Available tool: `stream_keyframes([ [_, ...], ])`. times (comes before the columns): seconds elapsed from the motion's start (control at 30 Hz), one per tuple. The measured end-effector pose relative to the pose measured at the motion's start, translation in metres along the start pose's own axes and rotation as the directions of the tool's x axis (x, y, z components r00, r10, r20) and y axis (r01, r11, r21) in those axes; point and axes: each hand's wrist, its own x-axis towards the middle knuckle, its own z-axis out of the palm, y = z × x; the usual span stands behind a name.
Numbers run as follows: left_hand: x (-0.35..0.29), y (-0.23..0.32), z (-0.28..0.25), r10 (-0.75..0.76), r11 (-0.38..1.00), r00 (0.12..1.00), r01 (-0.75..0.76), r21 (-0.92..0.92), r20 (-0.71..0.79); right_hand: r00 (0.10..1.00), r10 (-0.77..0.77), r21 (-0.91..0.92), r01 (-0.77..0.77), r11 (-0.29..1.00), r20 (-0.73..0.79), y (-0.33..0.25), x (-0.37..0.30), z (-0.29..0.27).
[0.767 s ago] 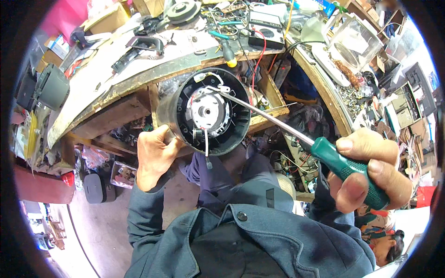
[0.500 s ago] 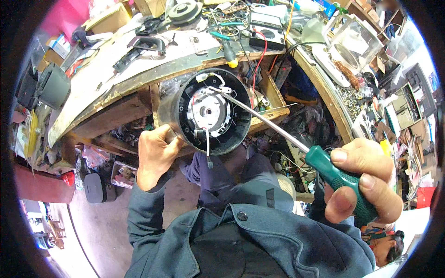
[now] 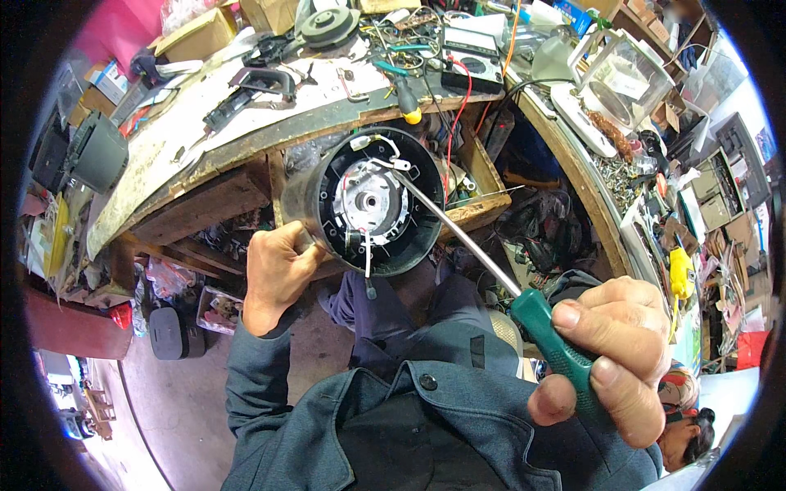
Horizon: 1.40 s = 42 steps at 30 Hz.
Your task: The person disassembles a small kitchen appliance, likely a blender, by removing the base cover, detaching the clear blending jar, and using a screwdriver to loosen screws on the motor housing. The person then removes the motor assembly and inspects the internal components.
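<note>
Hands (image 3: 281, 272) (image 3: 622, 348) grip a screwdriver (image 3: 530, 309) and a black housing (image 3: 301, 204) containing a motor (image 3: 371, 201).

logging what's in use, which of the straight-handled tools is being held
The green-handled screwdriver, gripped in the right hand, its metal shaft pointing toward the black round housing. The yellow-ended tool lies at the bench edge, not held.

The black cylindrical housing (image 3: 303, 198) is tilted, its open end facing upward. Inside sits a round, pale metallic motor core (image 3: 371, 201); a white lead (image 3: 368, 255) dangles across the housing's lower rim. The green-handled screwdriver (image 3: 530, 313) slants from the housing's upper-right interior, handle beyond its lower right; tip contact is unclear.
</note>
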Motion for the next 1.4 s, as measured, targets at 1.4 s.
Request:
stream_keyframes([
  [1.4, -0.002, -0.009, -0.003, 0.030, 0.999, 1.000, -0.030, -0.041, 0.001, 0.959, 0.207, 0.105, -0.190, 0.976, -0.195, 0.051, 0.038, 0.004],
])
